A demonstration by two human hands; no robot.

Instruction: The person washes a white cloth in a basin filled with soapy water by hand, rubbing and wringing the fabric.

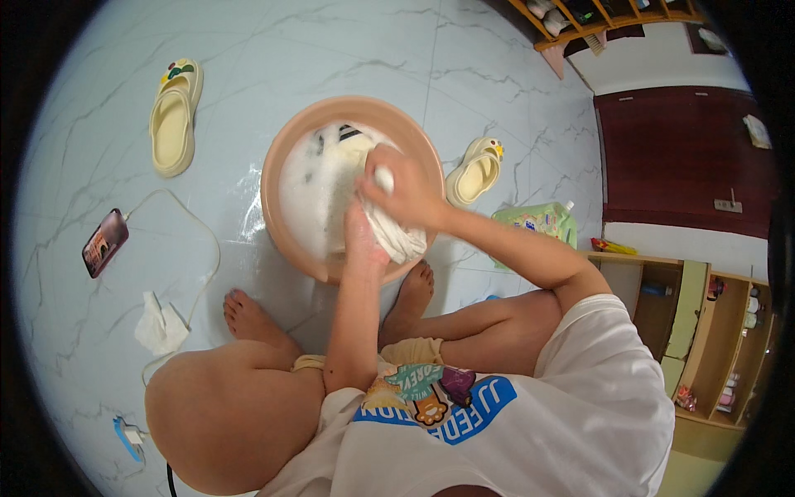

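Note:
A peach-coloured plastic basin (273, 161) full of white suds stands on the floor in front of my bare feet. Over its right half, both hands grip a wet white cloth garment (397, 239). My left hand (360, 233) is below, palm side partly covered by the fabric, which hangs over the wrist. Above it, slightly blurred, my right hand (400, 186) is closed on the same cloth, with suds by the fingers. More pale fabric with a black striped part (349, 132) lies in the foam near the basin's far side. What lies under the suds is hidden.
Cream clogs lie left (171, 133) and right (475, 174) of the basin. A phone (105, 242) on a cable, crumpled tissue (160, 326) and a blue power strip (127, 438) are at left. A green refill pouch (540, 220), shelves (708, 348) and a dark red door (683, 161) are at right.

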